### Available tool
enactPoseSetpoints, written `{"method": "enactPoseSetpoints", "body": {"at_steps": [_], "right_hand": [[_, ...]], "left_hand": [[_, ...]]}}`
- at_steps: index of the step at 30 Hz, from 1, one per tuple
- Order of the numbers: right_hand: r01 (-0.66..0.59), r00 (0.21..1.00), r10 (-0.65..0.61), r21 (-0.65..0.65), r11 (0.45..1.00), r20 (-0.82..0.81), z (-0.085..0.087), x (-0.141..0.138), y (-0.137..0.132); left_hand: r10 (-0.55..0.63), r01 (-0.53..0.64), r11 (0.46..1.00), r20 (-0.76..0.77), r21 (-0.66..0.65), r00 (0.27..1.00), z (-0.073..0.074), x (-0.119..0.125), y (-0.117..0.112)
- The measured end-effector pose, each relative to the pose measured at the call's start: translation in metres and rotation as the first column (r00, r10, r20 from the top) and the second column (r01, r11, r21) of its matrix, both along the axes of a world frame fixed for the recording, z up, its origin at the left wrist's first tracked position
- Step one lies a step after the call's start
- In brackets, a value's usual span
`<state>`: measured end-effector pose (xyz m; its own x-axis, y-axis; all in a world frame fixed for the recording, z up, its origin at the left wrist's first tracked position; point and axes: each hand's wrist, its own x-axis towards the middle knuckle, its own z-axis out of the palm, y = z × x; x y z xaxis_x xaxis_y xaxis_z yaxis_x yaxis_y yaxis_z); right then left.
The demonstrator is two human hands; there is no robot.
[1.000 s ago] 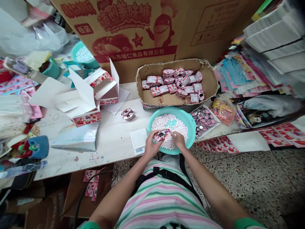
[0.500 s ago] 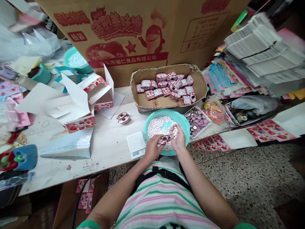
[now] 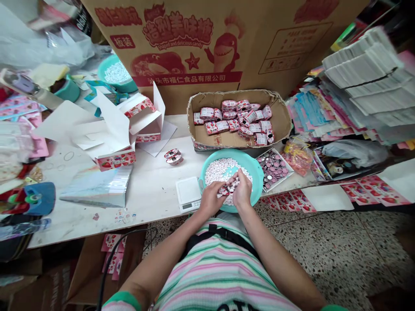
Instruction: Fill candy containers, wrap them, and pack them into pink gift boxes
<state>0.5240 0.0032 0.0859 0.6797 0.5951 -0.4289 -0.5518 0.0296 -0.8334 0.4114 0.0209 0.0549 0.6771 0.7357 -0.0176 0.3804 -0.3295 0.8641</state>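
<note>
Over a turquoise basin (image 3: 258, 181) of small pale candies (image 3: 216, 169), my left hand (image 3: 211, 198) grips a small strawberry-printed tin (image 3: 223, 189). My right hand (image 3: 243, 190) is cupped around some of the candies, its fingers right at the tin's opening. Part of the tin is hidden by my fingers. Left of the basin, a white digital scale (image 3: 188, 191) lies on the table. Two more such tins (image 3: 173, 157) sit together farther left. Right of the basin, a white tray (image 3: 290, 172) holds many round pinkish lids (image 3: 274, 166).
Behind the basin stands a cut-down cardboard box (image 3: 191, 138) with many printed tins, and a large carton (image 3: 259, 26) rises behind it. Opened paper boxes (image 3: 116, 160) lie to the left. Stacks of paper cards (image 3: 363, 65) and a bag of orange-pink bits (image 3: 297, 159) are at the right.
My right hand with the candies has moved left and tilted toward the tin, its fingers now meeting the opening. The whole view has shifted slightly.
</note>
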Motion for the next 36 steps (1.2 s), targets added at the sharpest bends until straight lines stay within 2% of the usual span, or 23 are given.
{"method": "enactPoseSetpoints", "body": {"at_steps": [4,8,14,20,25,31,36], "right_hand": [[0.020,0.999,-0.020,-0.017,1.000,-0.027,0.001,-0.001,0.003],[0.049,0.997,-0.048,0.018,0.999,-0.058,0.004,-0.001,0.005],[0.082,0.990,-0.078,0.035,0.996,-0.117,0.011,0.002,0.006],[0.084,0.993,-0.077,0.080,0.993,-0.094,0.025,0.016,0.005],[0.114,0.992,-0.107,0.102,0.988,-0.073,0.033,0.028,0.002],[0.157,0.988,-0.156,0.057,0.986,-0.020,0.025,0.039,-0.010],[0.198,0.979,-0.195,0.041,0.979,-0.062,0.021,0.046,-0.017]], "left_hand": [[0.019,-0.019,1.000,0.009,-0.006,1.000,0.000,-0.001,0.001],[0.038,-0.038,0.998,0.020,-0.041,0.999,0.001,-0.002,0.000],[0.143,-0.128,0.977,0.077,-0.171,0.987,-0.003,-0.001,-0.003],[0.183,-0.127,0.952,0.185,-0.279,0.966,-0.005,0.002,-0.005],[0.143,-0.089,0.961,0.196,-0.262,0.970,-0.010,0.001,-0.001],[0.135,-0.086,0.969,0.206,-0.232,0.969,-0.017,0.003,0.004],[0.156,-0.102,0.970,0.246,-0.219,0.957,-0.015,0.008,0.011]]}}
